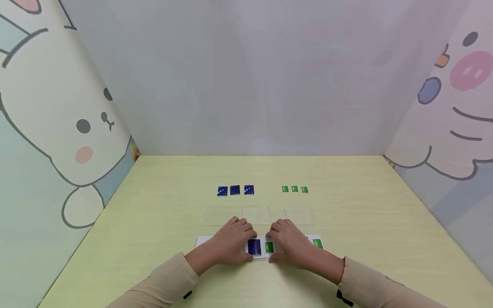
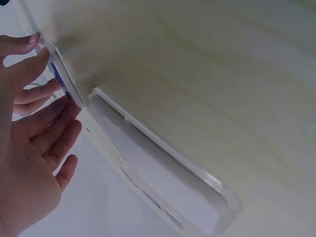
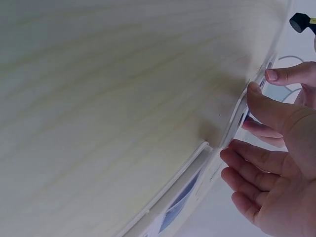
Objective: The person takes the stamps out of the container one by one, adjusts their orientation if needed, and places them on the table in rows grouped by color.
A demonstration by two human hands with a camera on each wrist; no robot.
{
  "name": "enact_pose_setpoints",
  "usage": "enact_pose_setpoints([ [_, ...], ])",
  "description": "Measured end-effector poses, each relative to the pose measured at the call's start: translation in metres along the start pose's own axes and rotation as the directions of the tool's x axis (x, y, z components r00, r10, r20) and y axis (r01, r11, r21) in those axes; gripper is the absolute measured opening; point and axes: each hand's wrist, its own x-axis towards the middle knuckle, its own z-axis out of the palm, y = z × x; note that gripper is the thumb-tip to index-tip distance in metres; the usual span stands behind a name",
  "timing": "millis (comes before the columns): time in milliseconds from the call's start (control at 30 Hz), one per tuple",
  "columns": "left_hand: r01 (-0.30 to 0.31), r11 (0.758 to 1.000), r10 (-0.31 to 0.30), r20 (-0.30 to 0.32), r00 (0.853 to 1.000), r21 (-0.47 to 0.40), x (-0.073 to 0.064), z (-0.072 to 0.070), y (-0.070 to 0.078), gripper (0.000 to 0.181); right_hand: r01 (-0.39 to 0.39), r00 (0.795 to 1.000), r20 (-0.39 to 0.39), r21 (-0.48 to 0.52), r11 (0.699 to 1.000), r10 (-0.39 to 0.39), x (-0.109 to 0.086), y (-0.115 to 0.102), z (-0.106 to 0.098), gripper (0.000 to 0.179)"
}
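Observation:
A shallow white tray (image 1: 259,257) lies at the table's near middle, showing a dark blue square (image 1: 254,247) and a smaller green one (image 1: 269,247). My left hand (image 1: 233,241) pinches its left end, thumb at the near edge and fingers at the far edge. At the opposite end my right hand (image 1: 290,244) grips it the same way. Beneath the left hand another white tray (image 1: 203,240) is partly covered; the left wrist view shows its bare white inside (image 2: 163,168). Under the right hand and forearm is a further white tray (image 1: 316,236) with a green square (image 1: 317,244).
Beyond the hands lie three clear plastic pieces (image 1: 217,216) in a row. Farther back are three dark blue squares (image 1: 235,190) on the left and three small green cards (image 1: 294,188) on the right. A pale wall (image 1: 246,85) rises behind the wooden table (image 1: 135,214).

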Motion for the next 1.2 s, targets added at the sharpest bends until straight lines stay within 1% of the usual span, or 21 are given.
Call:
enact_pose_setpoints([
  [167,0.001,1.000,-0.001,0.000,1.000,0.001,0.0004,0.0003,-0.0001,0.052,0.003,1.000,-0.002,-0.001,1.000,-0.003,0.0009,0.0007,-0.0001,0.051],
  [633,0.001,1.000,-0.001,0.010,1.000,-0.018,0.0019,-0.0006,-0.0016,0.052,-0.022,1.000,0.015,0.025,0.999,0.022,0.0031,0.0006,-0.0003,0.053],
  [833,-0.001,1.000,0.002,0.016,1.000,-0.022,0.0025,-0.0019,-0.0032,0.052,-0.007,1.000,0.007,0.029,1.000,0.007,0.0045,0.0009,-0.0008,0.053],
  [1067,0.011,0.998,-0.009,0.027,1.000,-0.058,0.0035,-0.0040,-0.0030,0.050,-0.012,1.000,0.021,0.027,1.000,0.011,0.0057,0.0011,-0.0010,0.053],
  [1200,0.020,0.998,-0.018,0.028,0.999,-0.062,0.0045,-0.0039,-0.0024,0.048,-0.008,1.000,0.019,0.028,1.000,0.008,0.0052,0.0012,-0.0016,0.054],
])
